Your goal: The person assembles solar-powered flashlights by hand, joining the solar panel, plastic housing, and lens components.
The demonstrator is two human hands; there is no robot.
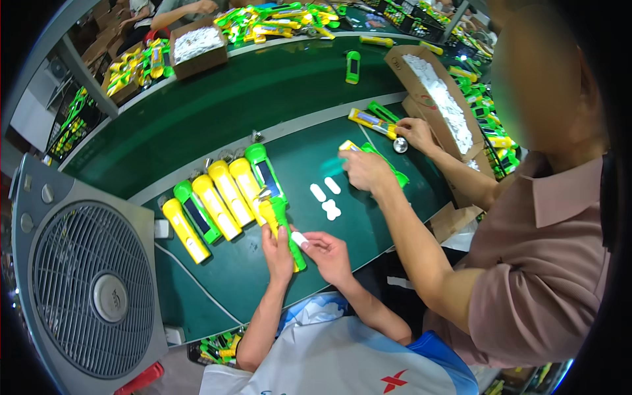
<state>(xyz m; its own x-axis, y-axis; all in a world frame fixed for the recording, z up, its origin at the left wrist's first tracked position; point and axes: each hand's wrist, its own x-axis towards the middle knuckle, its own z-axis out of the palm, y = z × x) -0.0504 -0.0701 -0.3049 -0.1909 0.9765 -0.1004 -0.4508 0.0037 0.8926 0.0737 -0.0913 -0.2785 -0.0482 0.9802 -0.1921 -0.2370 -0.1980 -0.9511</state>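
My left hand [277,253] is wrapped round a yellow-and-green flashlight [282,217], held at a tilt over the bench. In my right hand [329,255] a small white oval piece [299,239] is pinched against the flashlight's side. Two loose white oval pieces [318,192] and a white cross-shaped cluster [331,209] lie to the right of my hands. Left of them stretches a row of several yellow and green flashlights [216,207]. A green one [264,172] with a dark panel lies just beyond the flashlight I hold.
A large grey fan [92,289] stands at the left, with a white cable [197,283] beside it. On the right a co-worker's hands [368,170] handle flashlight parts. An open carton [442,99] of white pieces sits behind them. The green conveyor belt [263,85] runs along the far side.
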